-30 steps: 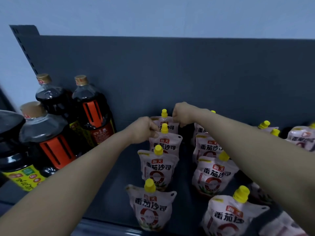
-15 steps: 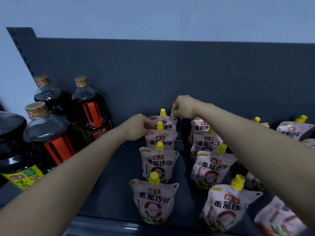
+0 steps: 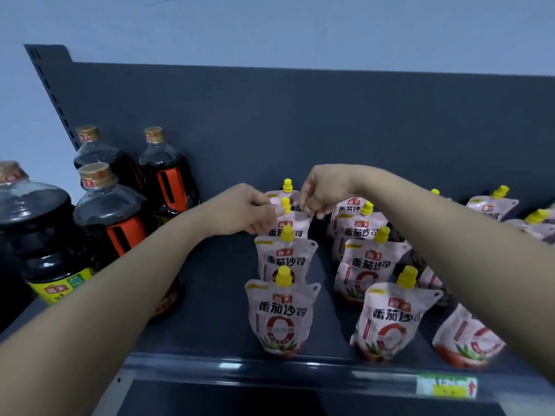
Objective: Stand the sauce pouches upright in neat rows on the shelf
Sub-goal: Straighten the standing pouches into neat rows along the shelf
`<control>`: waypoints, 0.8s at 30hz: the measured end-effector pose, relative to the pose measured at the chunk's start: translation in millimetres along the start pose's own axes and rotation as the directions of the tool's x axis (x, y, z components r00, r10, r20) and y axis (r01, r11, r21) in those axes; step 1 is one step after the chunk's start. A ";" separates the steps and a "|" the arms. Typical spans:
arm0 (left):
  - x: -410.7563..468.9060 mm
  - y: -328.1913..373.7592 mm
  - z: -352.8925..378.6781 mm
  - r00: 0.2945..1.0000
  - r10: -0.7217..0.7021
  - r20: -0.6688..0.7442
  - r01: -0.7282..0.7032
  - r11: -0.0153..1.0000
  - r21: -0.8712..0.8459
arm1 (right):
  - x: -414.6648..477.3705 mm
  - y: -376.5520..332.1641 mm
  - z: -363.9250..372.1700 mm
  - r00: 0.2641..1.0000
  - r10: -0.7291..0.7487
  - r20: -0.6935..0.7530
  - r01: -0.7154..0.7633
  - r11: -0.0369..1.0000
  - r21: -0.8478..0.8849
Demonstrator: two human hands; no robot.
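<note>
Pouch (image 3: 295, 224) between left grip (image 3: 247, 210), right grip (image 3: 322, 192)

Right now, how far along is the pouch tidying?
Done: two rows stand upright behind the front left pouch and front middle pouch. In hand: left hand and right hand pinch the third pouch back. Left: leaning pouches on the right, like the front right pouch.

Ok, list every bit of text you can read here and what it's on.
"海天": red badge on the front sauce pouch, and on the other pouches.
"番茄沙司": large black characters on the same pouches.
"海天": red badge on the big dark bottle, on its yellow label.
Gold neck seal: red mark, too blurred.
Shelf-edge price tag: too blurred.
Pouches' small print: too small.
</note>
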State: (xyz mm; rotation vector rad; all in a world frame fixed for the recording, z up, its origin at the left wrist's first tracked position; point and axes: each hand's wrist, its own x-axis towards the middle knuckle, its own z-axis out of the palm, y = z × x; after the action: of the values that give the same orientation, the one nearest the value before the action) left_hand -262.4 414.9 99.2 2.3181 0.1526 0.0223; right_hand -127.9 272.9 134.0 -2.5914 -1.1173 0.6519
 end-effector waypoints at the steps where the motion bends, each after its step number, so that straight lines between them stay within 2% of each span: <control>1: -5.4 1.6 1.6 0.999 -0.003 0.048 0.004 1.000 -0.013 | -4.0 -2.2 3.5 1.000 0.007 0.018 -0.007 1.000 -0.015; 4: -23.0 4.3 6.2 0.982 -0.005 0.190 0.014 0.999 -0.043 | -14.1 -6.9 14.9 0.998 0.038 0.055 -0.035 0.998 -0.045; 9: -45.8 -1.3 20.2 0.924 -0.021 0.383 -0.012 0.997 0.083 | -26.3 -18.8 35.8 0.989 0.051 0.138 -0.046 0.998 -0.043; 11: -46.2 -6.4 27.9 0.928 -0.023 0.372 -0.031 0.990 0.138 | -24.8 -21.5 44.1 0.992 0.051 0.113 -0.037 0.992 -0.121; 14: -48.5 -12.7 37.6 0.943 -0.032 0.330 -0.031 0.982 0.184 | -25.2 -24.0 59.2 1.000 0.012 -0.005 -0.013 0.952 -0.306; 16: -48.8 -17.7 42.6 0.947 -0.042 0.318 -0.021 0.981 0.194 | -26.4 -23.4 63.7 0.998 -0.011 -0.055 -0.008 0.943 -0.333; 24: -45.6 -29.9 45.4 0.949 -0.031 0.315 -0.024 0.985 0.170 | -27.0 -25.2 65.1 0.996 -0.025 -0.081 -0.009 0.922 -0.387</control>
State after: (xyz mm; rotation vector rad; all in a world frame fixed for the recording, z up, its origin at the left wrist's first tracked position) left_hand -307.9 396.8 47.9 2.4568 -0.0058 -0.3775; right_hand -191.9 273.1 95.3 -2.9044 -1.3451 0.3387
